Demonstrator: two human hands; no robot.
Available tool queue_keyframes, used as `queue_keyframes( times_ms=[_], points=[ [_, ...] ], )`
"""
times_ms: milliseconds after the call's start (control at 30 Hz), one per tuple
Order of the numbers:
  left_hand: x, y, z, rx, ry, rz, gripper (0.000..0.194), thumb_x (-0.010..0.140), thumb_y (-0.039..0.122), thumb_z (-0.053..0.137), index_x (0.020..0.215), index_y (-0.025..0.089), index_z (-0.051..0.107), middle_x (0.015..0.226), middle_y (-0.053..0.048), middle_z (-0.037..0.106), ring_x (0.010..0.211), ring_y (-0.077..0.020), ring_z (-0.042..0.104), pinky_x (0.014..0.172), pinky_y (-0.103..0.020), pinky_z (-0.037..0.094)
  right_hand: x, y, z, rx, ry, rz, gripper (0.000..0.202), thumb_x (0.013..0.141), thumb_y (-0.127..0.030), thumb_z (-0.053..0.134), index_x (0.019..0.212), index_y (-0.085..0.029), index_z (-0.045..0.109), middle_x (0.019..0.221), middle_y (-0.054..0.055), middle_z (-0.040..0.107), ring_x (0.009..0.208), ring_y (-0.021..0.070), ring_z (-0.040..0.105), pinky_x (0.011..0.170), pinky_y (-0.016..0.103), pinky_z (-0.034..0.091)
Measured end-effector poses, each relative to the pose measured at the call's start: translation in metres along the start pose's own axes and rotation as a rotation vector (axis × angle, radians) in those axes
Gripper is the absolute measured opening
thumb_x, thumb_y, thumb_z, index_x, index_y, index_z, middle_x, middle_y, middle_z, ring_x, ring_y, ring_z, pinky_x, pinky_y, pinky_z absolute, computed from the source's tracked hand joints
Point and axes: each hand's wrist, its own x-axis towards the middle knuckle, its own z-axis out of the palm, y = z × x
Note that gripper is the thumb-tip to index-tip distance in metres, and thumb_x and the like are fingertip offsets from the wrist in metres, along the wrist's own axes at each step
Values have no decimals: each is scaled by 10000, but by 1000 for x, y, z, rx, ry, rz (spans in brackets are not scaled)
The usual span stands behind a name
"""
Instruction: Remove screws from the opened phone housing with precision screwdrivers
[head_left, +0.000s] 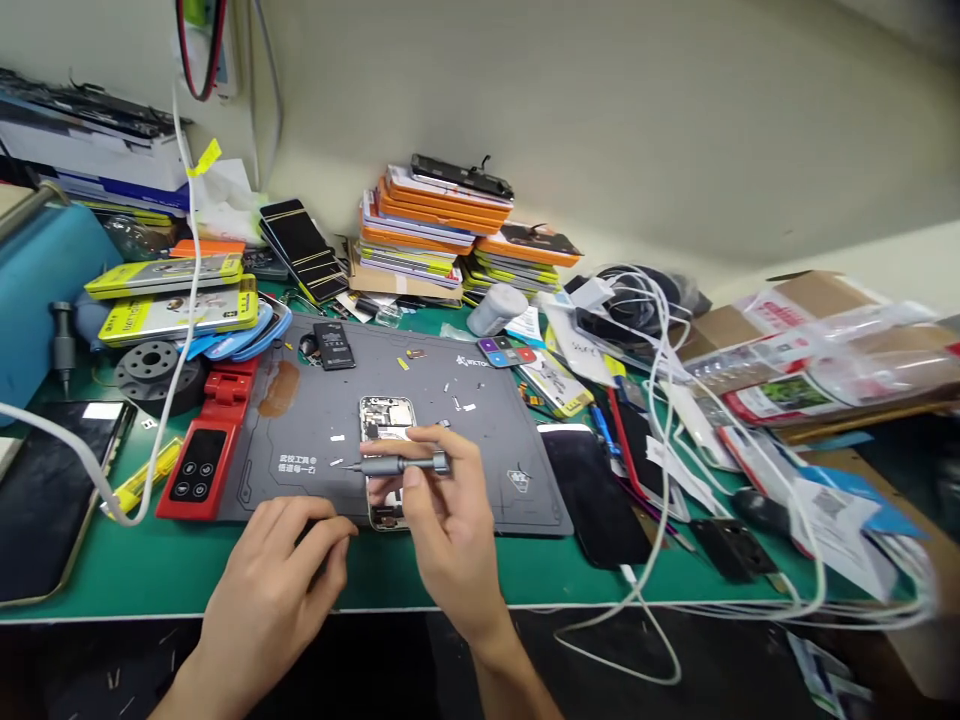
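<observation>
An opened phone (386, 412) lies on the grey work mat (315, 420), its inner boards bare. Above it my right hand (450, 520) holds a grey precision screwdriver (394, 465) level, the thin tip pointing left. That hand and the screwdriver cover the middle of the phone. My left hand (281, 575) rests at the mat's front edge, left of the phone's lower end. Its fingers are curled together, and whatever they may hold is hidden. Small white pieces lie on the mat, and a black phone battery (334, 345) lies near its back edge.
A red device (199, 460) with touch buttons borders the mat on the left. To the right lie a black phone (600, 490) and a loose white cable (660, 520). Stacked orange boxes (431, 215) stand behind, with a white round container (497, 308) in front.
</observation>
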Motion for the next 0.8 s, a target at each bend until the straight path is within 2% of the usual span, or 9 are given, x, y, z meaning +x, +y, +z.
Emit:
queue_keyframes(
  times_ms=[100, 267, 500, 633, 700, 800],
  points=[
    [1, 1, -1, -37, -27, -31, 179, 1090, 97, 539, 1027, 210, 662, 957, -15, 706, 906, -174, 636, 859, -319, 497, -1, 5, 8, -4, -49, 29, 244, 1148, -263, 467, 1384, -275, 525, 1237, 85, 821, 855, 120, 802, 788, 281, 705],
    [0, 4, -1, -43, -33, -49, 199, 1068, 77, 528, 952, 206, 625, 894, -2, 677, 885, -173, 601, 840, -326, 478, -3, 12, 9, -33, -60, 26, 276, 1151, -259, 471, 1416, -287, 543, 1271, 73, 808, 898, 114, 799, 844, 284, 705],
    [0, 5, 3, -40, -44, -46, 179, 1059, 74, 535, 974, 206, 621, 903, -3, 677, 908, -183, 577, 855, -325, 460, -4, 13, 10, -22, -45, 31, 365, 1119, -203, 560, 1469, -303, 532, 1328, 68, 788, 1023, 133, 822, 938, 300, 713],
    [2, 5, 3, -49, -42, -57, 178, 1042, 61, 542, 975, 211, 611, 894, 0, 684, 894, -185, 577, 843, -324, 454, -6, 10, 10, -2, -126, 45, 350, 1119, -172, 548, 1418, -346, 600, 1393, 38, 760, 1185, 156, 802, 994, 306, 708],
    [1, 5, -1, -109, -48, -83, 199, 1044, 56, 509, 959, 217, 590, 874, 8, 678, 858, -172, 578, 813, -315, 450, -7, 9, 11, 3, -177, 61, 373, 1118, -164, 544, 1424, -370, 604, 1402, 21, 756, 1228, 159, 790, 1017, 306, 702],
    [-1, 1, -10, -313, -65, -177, 250, 1088, 85, 417, 932, 230, 548, 854, 20, 658, 802, -142, 581, 757, -290, 448, -7, 9, 11, 4, -226, 81, 405, 1122, -165, 540, 1448, -401, 590, 1420, 2, 752, 1223, 152, 792, 1050, 312, 691]
  ],
)
